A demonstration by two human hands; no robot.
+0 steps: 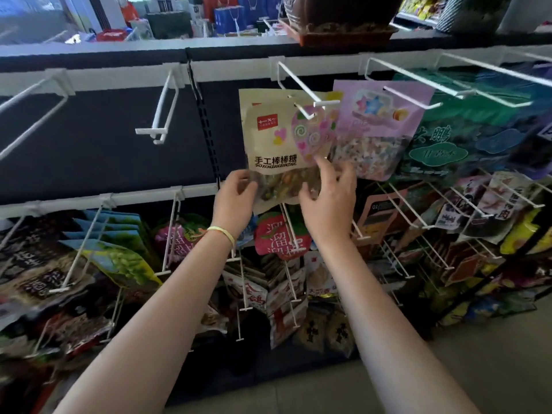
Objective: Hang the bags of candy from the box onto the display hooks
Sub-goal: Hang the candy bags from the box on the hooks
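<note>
- While you face the display rack in the head view, both your hands reach up to a cream candy bag (pixel 279 150) printed with swirled lollipops, which hangs at the middle of the upper rail.
- Your left hand (pixel 236 201) pinches the bag's lower left corner between thumb and fingers; a pale bracelet (pixel 222 233) circles that wrist.
- Your right hand (pixel 327 198) grips the lower right edge, fingers curled over the clear window where the sweets show.
- You hold it low on both sides, probably to steady the bag and keep its top hole lined up with the white wire hook (pixel 301 94) that runs out above it; the top of the bag sits at the hook's prongs, and seems threaded on.
- Just to the right, touching it, hangs a lilac candy bag (pixel 379 127) on the neighbouring hook.
- No box is in view.
</note>
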